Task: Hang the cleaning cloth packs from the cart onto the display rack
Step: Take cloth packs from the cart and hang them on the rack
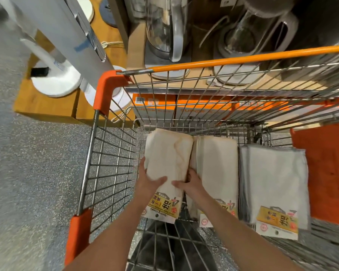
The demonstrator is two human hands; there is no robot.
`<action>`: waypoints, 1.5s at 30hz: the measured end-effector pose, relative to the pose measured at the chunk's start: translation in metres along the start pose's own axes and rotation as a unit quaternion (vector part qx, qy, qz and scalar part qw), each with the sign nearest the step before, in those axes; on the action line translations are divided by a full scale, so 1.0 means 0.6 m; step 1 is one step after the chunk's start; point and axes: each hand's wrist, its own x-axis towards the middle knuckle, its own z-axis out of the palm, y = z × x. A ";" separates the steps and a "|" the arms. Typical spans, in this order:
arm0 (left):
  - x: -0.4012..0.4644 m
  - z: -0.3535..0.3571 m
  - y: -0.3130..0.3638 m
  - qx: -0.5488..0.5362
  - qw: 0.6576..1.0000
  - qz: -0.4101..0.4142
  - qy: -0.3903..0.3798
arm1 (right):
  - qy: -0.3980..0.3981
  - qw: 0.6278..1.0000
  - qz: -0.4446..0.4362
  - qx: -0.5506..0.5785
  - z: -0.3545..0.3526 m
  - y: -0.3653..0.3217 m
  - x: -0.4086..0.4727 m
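Three stacks of cleaning cloth packs are seen lying in the cart [98, 153], and not one can be judged hung yet: the display rack is nowhere in view, so the whole hanging job appears to be ahead. The left stack [167, 159] is being taken up at this moment. It is gripped on its left side by the left hand [148, 178], thumb laid across the top face and fingers wrapped round the edge. Its right side is held by the right hand [190, 181], thumb on top, fingers tucked down into the gap against the middle stack [216, 167]. Whether the stack has been lifted clear of the wire floor cannot be told.

The long axis of the held stack is seen running away from the person, toward the cart's far end. Its printed yellow header card [162, 209], where the hanging hole sits, is pointed back at the person, nearest the wrists; the plain folded end is pointed away. The middle stack and the right stack [272, 182] are laid the same way, headers near, and are touched by nothing but each other and the basket. A turn will likely be needed so that the header end is brought uppermost for the rack. Beyond the cart, kettles [164, 26] are set on a shelf.
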 end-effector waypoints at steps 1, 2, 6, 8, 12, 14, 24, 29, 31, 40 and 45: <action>0.001 -0.001 0.001 -0.007 1.000 -0.004 -0.003 | -0.007 1.000 -0.002 0.005 -0.001 0.000 -0.002; 0.002 -0.003 0.003 -0.017 1.000 -0.009 -0.005 | -0.016 1.000 -0.002 0.010 -0.002 -0.002 -0.004; -0.001 -0.007 0.012 -0.045 0.999 -0.019 -0.002 | -0.027 0.998 0.009 0.052 -0.003 -0.012 -0.008; -0.004 -0.005 0.016 -0.038 0.999 -0.015 0.002 | -0.021 0.997 0.015 0.068 -0.002 -0.016 -0.008; -0.006 -0.003 0.017 -0.043 0.999 -0.016 0.003 | -0.008 0.998 0.023 0.059 0.006 -0.013 -0.010; -0.005 -0.004 0.017 -0.042 0.999 -0.017 0.001 | -0.006 0.998 0.027 0.063 0.008 -0.013 -0.010; -0.009 -0.008 0.038 -0.029 1.000 0.001 0.001 | -0.021 0.991 0.030 0.125 -0.004 -0.026 -0.016; -0.020 -0.016 0.046 -0.051 0.999 0.007 -0.006 | -0.027 0.991 0.022 0.130 -0.006 -0.036 -0.026; -0.025 -0.019 0.047 -0.061 0.998 0.006 -0.010 | -0.022 0.992 0.018 0.126 -0.006 -0.036 -0.030; -0.023 -0.014 0.042 -0.052 0.999 0.009 -0.011 | -0.043 0.989 0.062 0.127 -0.006 -0.025 -0.021; -0.017 -0.009 0.035 -0.043 0.999 0.004 -0.004 | -0.059 0.986 0.072 0.142 -0.005 -0.015 -0.018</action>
